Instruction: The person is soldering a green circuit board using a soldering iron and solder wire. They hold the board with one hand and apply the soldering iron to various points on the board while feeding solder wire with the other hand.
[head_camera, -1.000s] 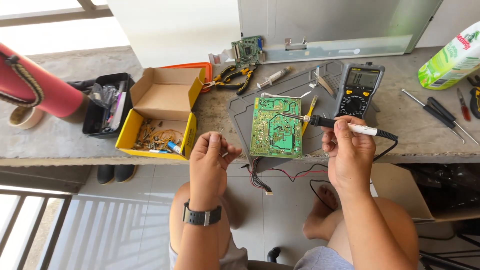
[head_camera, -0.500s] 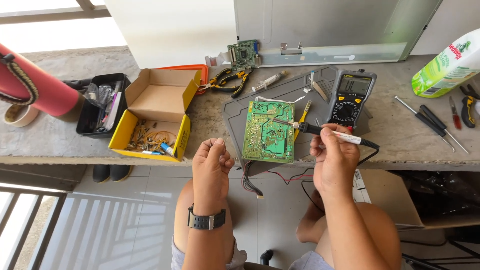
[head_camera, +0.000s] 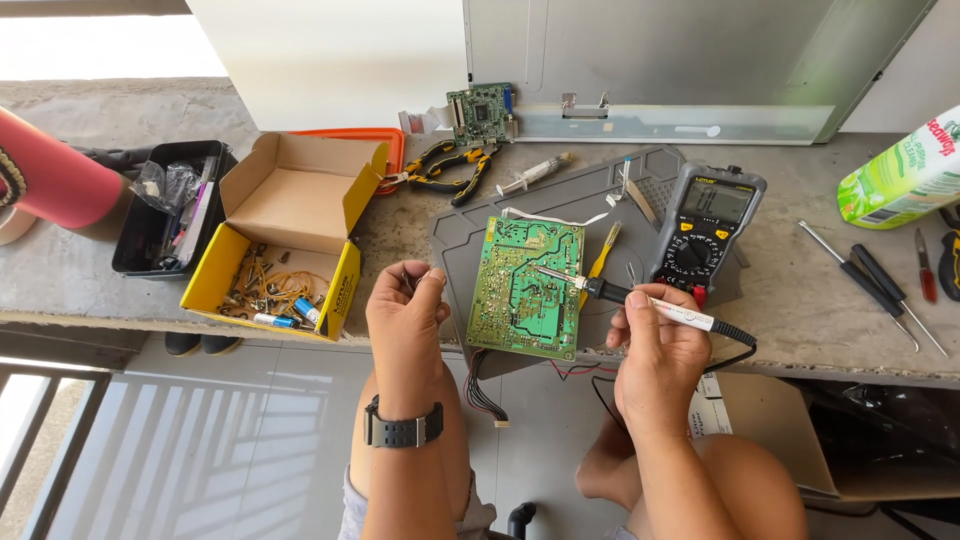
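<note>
Right hand (head_camera: 655, 350) grip: clenched on black-and-white soldering iron (head_camera: 640, 300), tip on green circuit board (head_camera: 528, 288), frame centre | left hand (head_camera: 405, 310) grip: pinched shut, content unclear, held beside board.

A single head-worn camera is looking steeply down from above the seated person, facing a stone ledge (head_camera: 150, 290) and the wall beyond. It is sitting close, taking in both forearms near and the ledge's far edge.
</note>
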